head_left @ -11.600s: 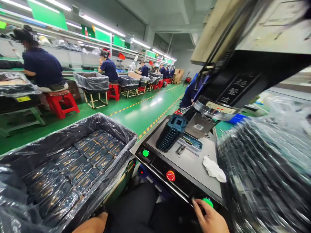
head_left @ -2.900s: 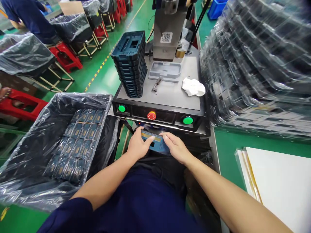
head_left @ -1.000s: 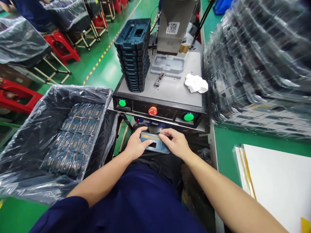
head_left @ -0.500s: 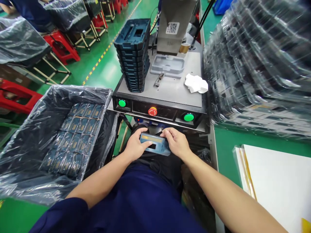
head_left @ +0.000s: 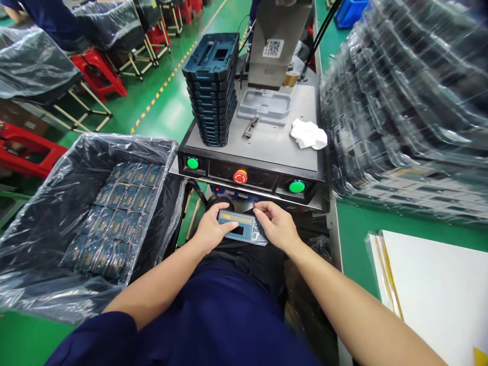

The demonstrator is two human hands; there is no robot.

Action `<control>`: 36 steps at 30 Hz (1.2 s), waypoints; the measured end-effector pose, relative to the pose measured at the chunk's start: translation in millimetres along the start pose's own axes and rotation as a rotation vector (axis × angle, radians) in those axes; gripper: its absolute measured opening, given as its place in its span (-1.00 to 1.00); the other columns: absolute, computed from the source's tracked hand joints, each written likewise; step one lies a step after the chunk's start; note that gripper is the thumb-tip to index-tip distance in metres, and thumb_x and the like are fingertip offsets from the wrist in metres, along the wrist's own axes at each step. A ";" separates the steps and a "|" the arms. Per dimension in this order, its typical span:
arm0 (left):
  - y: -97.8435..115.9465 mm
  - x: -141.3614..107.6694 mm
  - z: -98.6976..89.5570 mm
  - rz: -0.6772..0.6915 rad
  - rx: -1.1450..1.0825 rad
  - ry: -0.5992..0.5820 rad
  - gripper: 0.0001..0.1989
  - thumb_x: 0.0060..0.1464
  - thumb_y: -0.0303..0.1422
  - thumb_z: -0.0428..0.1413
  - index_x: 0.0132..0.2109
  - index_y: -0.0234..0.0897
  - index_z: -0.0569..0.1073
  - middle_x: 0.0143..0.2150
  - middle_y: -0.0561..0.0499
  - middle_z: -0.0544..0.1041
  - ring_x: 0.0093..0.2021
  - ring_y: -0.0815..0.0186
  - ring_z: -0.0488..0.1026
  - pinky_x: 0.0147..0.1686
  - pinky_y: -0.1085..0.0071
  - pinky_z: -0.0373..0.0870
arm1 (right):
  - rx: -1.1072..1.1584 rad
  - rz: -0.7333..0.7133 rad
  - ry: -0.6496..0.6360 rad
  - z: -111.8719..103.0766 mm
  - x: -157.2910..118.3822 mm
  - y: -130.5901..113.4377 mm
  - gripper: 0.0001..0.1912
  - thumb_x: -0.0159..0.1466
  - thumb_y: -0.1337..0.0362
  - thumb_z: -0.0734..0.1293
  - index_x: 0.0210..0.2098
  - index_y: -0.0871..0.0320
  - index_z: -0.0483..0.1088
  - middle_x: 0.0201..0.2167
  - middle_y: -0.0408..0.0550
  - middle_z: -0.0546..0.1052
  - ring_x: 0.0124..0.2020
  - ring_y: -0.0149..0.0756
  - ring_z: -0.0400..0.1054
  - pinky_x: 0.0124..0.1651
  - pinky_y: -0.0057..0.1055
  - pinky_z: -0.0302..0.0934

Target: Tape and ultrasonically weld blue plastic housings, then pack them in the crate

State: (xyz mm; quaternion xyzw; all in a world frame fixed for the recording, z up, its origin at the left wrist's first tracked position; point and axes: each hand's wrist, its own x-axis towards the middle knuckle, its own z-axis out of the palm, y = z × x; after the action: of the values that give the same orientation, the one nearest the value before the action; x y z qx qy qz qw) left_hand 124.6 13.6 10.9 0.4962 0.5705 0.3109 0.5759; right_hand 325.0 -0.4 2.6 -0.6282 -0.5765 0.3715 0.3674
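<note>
My left hand (head_left: pixel 212 227) grips the left end of a blue-grey plastic cover (head_left: pixel 247 234), its thumb lying across the face. The cover has a long yellowish strip window, a dark rectangular opening and small dark markings at its right end. It is held above my lap, in front of the machine. My right hand (head_left: pixel 277 223) is closed in a pinch at the cover's upper right corner. A small dark edge shows by those fingertips, but what they pinch is too small to make out.
A machine table (head_left: pixel 282 147) carries a stack of dark blue housings (head_left: pixel 211 91), a grey fixture (head_left: pixel 265 105), a small metal piece (head_left: pixel 251 127) and white cloth (head_left: pixel 308 134). A plastic-lined bin (head_left: pixel 46 203) with bagged parts stands left. Wrapped trays (head_left: pixel 392 112) rise right.
The cover has turned slightly and its right-end markings show more clearly. My right hand stays pinched at the corner, and my left hand keeps its grip.
</note>
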 end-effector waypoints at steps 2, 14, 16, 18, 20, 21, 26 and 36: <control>0.4 0.3 -0.1 0.018 0.042 0.017 -0.46 -0.18 -0.32 0.28 0.01 -0.27 0.37 -0.19 0.02 0.50 -0.22 0.31 0.43 -0.11 0.35 0.35 | -0.001 -0.079 -0.001 2.2 -0.7 1.8 -0.67 0.24 0.06 0.30 -0.12 0.13 0.41 -0.11 0.04 0.48 -0.27 -0.25 0.43 -0.16 -0.25 0.37; -0.2 4.9 -3.2 -0.112 -0.224 -0.112 -0.41 -0.18 -0.17 0.30 -0.02 -0.27 0.31 -0.25 0.03 0.48 -0.24 0.28 0.42 -0.20 0.36 0.36 | -0.611 -0.291 -0.481 -24.3 -24.0 -37.5 0.01 0.02 0.03 0.47 0.33 0.21 0.01 0.20 0.19 0.25 0.15 0.00 0.20 0.18 -0.14 0.17; 7.2 5.8 -4.6 -0.083 -0.233 -0.184 -0.38 -0.12 -0.11 0.28 0.05 -0.26 0.30 -0.17 -0.01 0.49 -0.18 0.27 0.42 -0.17 0.38 0.36 | -0.690 -0.300 -0.461 -40.0 -28.6 -61.7 -0.05 0.04 0.05 0.45 0.31 0.22 0.05 0.16 0.17 0.29 0.09 -0.01 0.25 0.13 -0.14 0.22; 12.3 10.5 -4.7 0.007 -0.244 -0.242 -0.35 0.01 0.01 0.16 0.15 -0.25 0.27 -0.05 -0.08 0.46 -0.11 0.25 0.41 -0.15 0.37 0.37 | -0.784 -0.309 -0.405 -63.6 -32.6 -92.2 -0.12 0.06 0.08 0.43 0.29 0.17 0.10 0.11 0.15 0.33 0.04 -0.01 0.29 0.08 -0.13 0.25; 9.2 22.0 -3.5 0.088 -0.227 -0.242 -0.31 0.11 0.12 -0.04 0.22 -0.26 0.23 0.04 -0.14 0.43 -0.09 0.21 0.42 -0.13 0.31 0.39 | -0.875 -0.317 -0.269 -95.3 -33.9 -127.0 -0.20 0.08 0.10 0.40 0.27 0.10 0.14 0.11 0.13 0.33 0.03 -0.01 0.29 0.05 -0.14 0.27; 3.4 30.1 -2.4 0.128 -0.172 -0.218 -0.30 0.13 0.13 -0.10 0.22 -0.27 0.23 0.07 -0.17 0.41 -0.07 0.19 0.42 -0.09 0.27 0.39 | -0.912 -0.319 -0.151 -113.4 -32.5 -145.2 -0.23 0.10 0.09 0.39 0.26 0.08 0.14 0.13 0.12 0.31 0.04 -0.02 0.29 0.03 -0.17 0.28; -62.0 72.2 9.4 0.256 0.712 -0.015 -0.37 0.10 -0.11 0.02 0.23 -0.40 0.28 0.26 -0.28 0.23 0.26 -0.02 0.16 0.23 0.04 0.11 | -1.142 -0.162 0.450 -212.1 14.7 -227.2 -0.31 0.22 -0.10 0.27 0.25 0.05 0.14 0.11 0.13 0.35 0.01 0.02 0.32 -0.05 -0.13 0.28; -116.1 97.7 13.1 0.132 1.087 -0.003 -0.34 0.12 -0.15 -0.05 0.35 -0.21 0.14 0.38 -0.20 0.00 0.32 -0.11 0.01 0.17 -0.05 0.11 | -1.265 0.435 0.550 -332.6 218.2 -254.8 -0.18 0.23 -0.25 0.19 0.05 0.45 0.32 -0.04 0.39 0.43 -0.03 -0.03 0.29 -0.08 -0.19 0.10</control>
State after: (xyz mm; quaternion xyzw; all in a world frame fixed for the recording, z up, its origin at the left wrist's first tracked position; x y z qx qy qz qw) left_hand 128.3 64.5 -132.6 0.7575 0.6158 0.0059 0.2166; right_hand 519.1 222.7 371.0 -0.8919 -0.4298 -0.1400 -0.0170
